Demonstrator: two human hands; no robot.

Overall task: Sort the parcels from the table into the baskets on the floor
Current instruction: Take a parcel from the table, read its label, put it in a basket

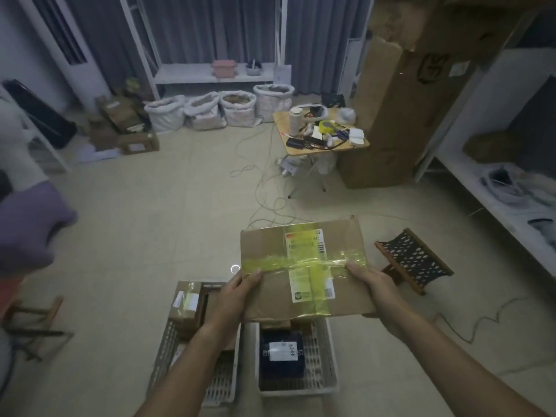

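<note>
Two hands carry one cardboard box [304, 272] in the air, above the two white baskets on the floor. My left hand [240, 291] grips its near left edge with the thumb on top, and my right hand [371, 279] grips the near right edge the same way, fingers curled underneath.

As I judge it, the main risk is the fit. The box looks wider than the right basket [326, 356] below it, which already holds a dark blue parcel [281, 355] with a white label. Lowered flat, the box could sit across the rim, tip and slide onto the tiles. The left basket [168, 344] has a small brown parcel [185, 305] at its far end, so the box could land on that and rock. I hold the box only along its near edge, so the far end could dip if my grip loosens.

The box is flat and brown, creased and a little worn at the corners. Yellow tape crosses it both ways, over a white and green shipping label [310, 266] with barcodes.

Farther out, a low wooden stool [413, 260] with a woven seat stands to the right, cables trail over the floor, and a small cluttered counter [325, 130] stands well beyond.
</note>
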